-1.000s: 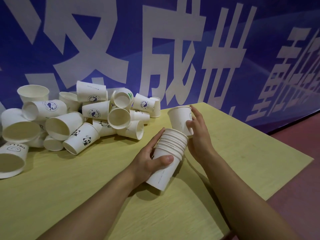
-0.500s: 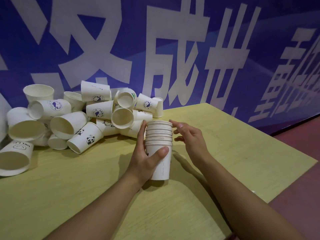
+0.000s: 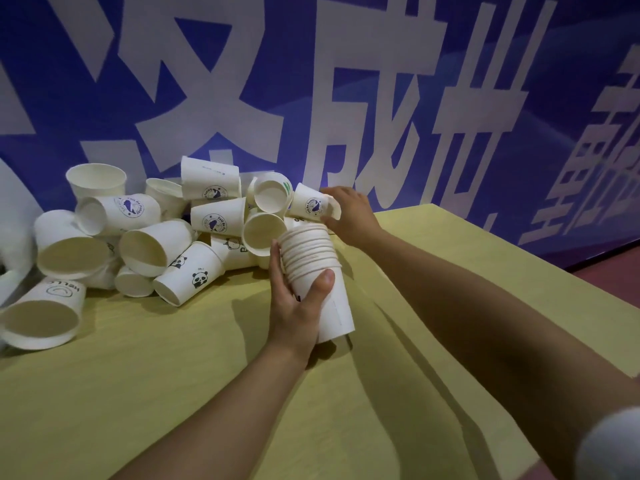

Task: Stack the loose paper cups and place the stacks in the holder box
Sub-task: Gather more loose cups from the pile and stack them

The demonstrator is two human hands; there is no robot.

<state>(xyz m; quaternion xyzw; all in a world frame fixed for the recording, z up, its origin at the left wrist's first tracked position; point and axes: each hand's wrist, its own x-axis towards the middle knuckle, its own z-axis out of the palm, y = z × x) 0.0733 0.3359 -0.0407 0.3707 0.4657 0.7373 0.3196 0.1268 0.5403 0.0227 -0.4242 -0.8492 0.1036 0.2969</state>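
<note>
Above the table (image 3: 173,393), your left hand (image 3: 294,306) is gripping the nested stack (image 3: 320,282), rims up for loading, while your right hand (image 3: 349,211) is grasping the whale-print cup (image 3: 310,204) at the pile's edge.

We see a yellow-green table (image 3: 138,393); a pile of loose paper cups (image 3: 145,237) lies on its far left part.

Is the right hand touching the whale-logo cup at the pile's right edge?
Touching. The head view shows the right hand with fingers curled round the whale-logo cup.
</note>
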